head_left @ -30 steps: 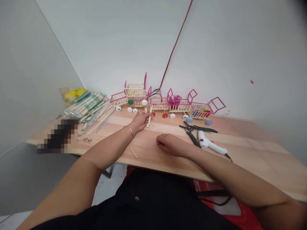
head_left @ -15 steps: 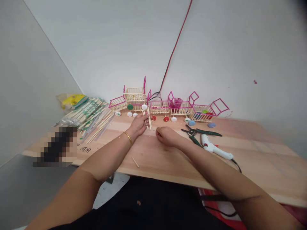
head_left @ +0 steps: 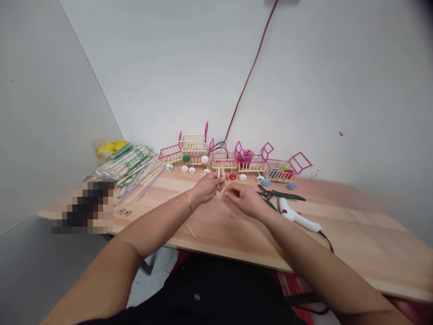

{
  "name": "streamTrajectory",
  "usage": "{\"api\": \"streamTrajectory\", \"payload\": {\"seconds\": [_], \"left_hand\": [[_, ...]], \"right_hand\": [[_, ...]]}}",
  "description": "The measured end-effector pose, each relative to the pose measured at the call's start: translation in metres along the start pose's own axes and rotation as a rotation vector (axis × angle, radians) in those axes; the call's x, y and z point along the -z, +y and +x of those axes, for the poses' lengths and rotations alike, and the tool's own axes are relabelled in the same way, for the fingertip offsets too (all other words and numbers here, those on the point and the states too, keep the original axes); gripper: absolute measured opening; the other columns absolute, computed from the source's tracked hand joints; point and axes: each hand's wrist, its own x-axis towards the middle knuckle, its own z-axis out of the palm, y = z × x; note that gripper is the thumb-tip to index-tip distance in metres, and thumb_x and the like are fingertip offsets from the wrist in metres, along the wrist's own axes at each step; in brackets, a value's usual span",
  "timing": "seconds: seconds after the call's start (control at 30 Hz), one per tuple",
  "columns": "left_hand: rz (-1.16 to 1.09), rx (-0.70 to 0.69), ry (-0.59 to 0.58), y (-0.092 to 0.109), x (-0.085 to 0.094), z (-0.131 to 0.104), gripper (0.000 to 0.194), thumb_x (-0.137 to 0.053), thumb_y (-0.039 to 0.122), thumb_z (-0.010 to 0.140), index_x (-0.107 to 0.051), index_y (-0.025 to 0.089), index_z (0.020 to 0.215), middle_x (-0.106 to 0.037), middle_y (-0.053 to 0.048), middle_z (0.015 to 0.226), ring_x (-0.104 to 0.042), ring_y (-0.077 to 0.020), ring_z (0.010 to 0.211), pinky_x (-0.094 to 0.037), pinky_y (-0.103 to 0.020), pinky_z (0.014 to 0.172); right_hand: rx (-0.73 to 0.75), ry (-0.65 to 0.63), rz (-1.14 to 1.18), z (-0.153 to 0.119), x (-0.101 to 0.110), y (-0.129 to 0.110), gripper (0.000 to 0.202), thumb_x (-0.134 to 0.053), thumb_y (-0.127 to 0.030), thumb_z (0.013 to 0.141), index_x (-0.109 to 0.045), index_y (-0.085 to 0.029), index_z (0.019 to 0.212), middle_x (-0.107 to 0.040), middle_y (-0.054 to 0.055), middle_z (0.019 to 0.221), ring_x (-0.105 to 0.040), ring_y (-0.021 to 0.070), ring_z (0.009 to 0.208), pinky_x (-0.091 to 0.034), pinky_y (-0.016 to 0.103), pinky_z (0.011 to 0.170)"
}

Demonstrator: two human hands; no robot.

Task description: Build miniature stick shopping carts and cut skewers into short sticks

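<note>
My left hand (head_left: 209, 187) is closed around a few short wooden sticks (head_left: 218, 173), which point up from its fingertips. Just to its right is my right hand (head_left: 241, 198), its fingers curled in a pinch. Whatever that pinch may hold is too small to make out. Behind the hands, a row of small stick-built carts with magenta trim lines the wall, among them a middle cart (head_left: 225, 161) on bottle-cap wheels. A longer thin stick (head_left: 181, 193) lies beyond my left wrist, and a short stick (head_left: 191, 231) rests nearer the table's front edge.
Green-handled pruning shears (head_left: 287, 195) and a white glue gun (head_left: 299, 219) with a black cord lie right of my right hand. Packaged chopsticks (head_left: 130, 164) and loose sticks (head_left: 144, 185) are piled at left. A magenta cup (head_left: 246, 156) sits in one cart.
Both hands have come closer together, and the right fingers have opened from a tight fist into a looser pinch. A longer stick now shows behind my left wrist. The view has shifted slightly.
</note>
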Motion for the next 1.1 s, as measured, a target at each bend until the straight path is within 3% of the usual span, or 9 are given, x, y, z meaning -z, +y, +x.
{"api": "streamTrajectory", "payload": {"seconds": [0.1,0.27,0.57,0.77,0.93,1.1], "left_hand": [[0.024,0.019,-0.042,-0.006,-0.008,-0.004,0.024,-0.08,0.023,0.063,-0.061,0.01,0.071,-0.051,0.003,0.058,-0.039,-0.0037,0.049,-0.025,-0.018,0.047],[0.044,0.061,-0.095,-0.016,-0.017,-0.011,0.025,-0.081,0.024,0.063,-0.062,0.009,0.068,-0.054,0.001,0.057,-0.04,-0.0046,0.049,-0.025,-0.019,0.048],[-0.056,-0.035,-0.063,-0.02,-0.01,0.0,0.024,-0.066,0.033,0.08,-0.066,0.01,0.088,-0.063,-0.004,0.075,-0.054,-0.0101,0.065,-0.039,-0.023,0.062],[0.129,0.007,-0.116,-0.02,-0.008,-0.005,0.043,-0.067,0.045,0.078,-0.067,0.013,0.106,-0.069,-0.005,0.083,-0.059,-0.0147,0.072,-0.044,-0.028,0.072],[0.377,-0.102,-0.208,-0.018,-0.011,-0.011,0.047,-0.066,0.051,0.077,-0.07,0.013,0.106,-0.07,-0.007,0.091,-0.058,-0.0147,0.079,-0.042,-0.027,0.079],[0.457,-0.112,-0.234,-0.018,-0.006,-0.01,0.051,-0.067,0.051,0.075,-0.07,0.013,0.108,-0.068,-0.007,0.091,-0.055,-0.0124,0.074,-0.04,-0.025,0.07]], "right_hand": [[-0.089,0.125,0.035,0.008,0.008,0.031,0.019,-0.058,-0.032,0.079,-0.062,-0.015,0.088,-0.066,0.005,0.079,-0.058,0.0157,0.07,-0.045,0.028,0.067],[-0.131,0.025,0.221,0.006,-0.007,0.053,0.03,-0.054,-0.041,0.08,-0.064,-0.015,0.09,-0.068,0.004,0.074,-0.06,0.014,0.062,-0.048,0.026,0.059],[-0.077,0.079,0.262,0.004,-0.012,0.066,0.026,-0.054,-0.041,0.082,-0.066,-0.018,0.088,-0.068,0.002,0.072,-0.061,0.0149,0.064,-0.046,0.026,0.061],[-0.02,0.077,0.16,0.001,-0.019,0.068,0.018,-0.054,-0.032,0.082,-0.064,-0.018,0.076,-0.065,0.001,0.066,-0.058,0.0146,0.062,-0.043,0.025,0.06],[0.023,0.075,0.091,0.0,-0.018,0.063,0.016,-0.054,-0.028,0.082,-0.064,-0.017,0.077,-0.065,0.002,0.069,-0.057,0.0148,0.063,-0.042,0.026,0.063],[0.049,0.058,0.037,-0.002,-0.016,0.062,0.019,-0.052,-0.028,0.084,-0.067,-0.016,0.084,-0.065,0.002,0.069,-0.054,0.0141,0.062,-0.04,0.025,0.061]]}}
